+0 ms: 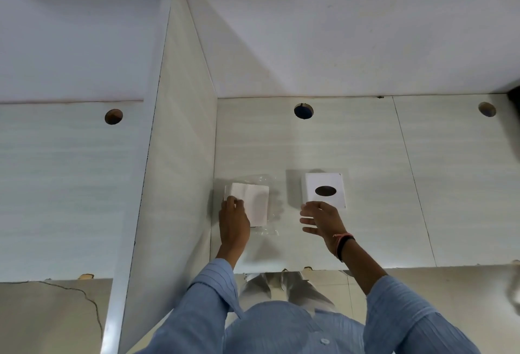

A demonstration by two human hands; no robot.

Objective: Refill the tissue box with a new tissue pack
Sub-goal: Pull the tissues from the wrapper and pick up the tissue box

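A white tissue pack (253,201) in clear plastic wrap lies on the pale desk (380,185), close to the partition on its left. My left hand (234,220) rests on the pack's near left corner, fingers curled on it. To the right stands a white tissue box (325,189) with a dark oval slot on top. My right hand (320,218) hovers just in front of the box's near edge, fingers spread, holding nothing.
An upright partition panel (174,156) bounds the desk on the left. Round cable holes (304,111) sit along the back edge by the white wall. The desk's front edge (422,265) runs below my wrists, with chipped spots.
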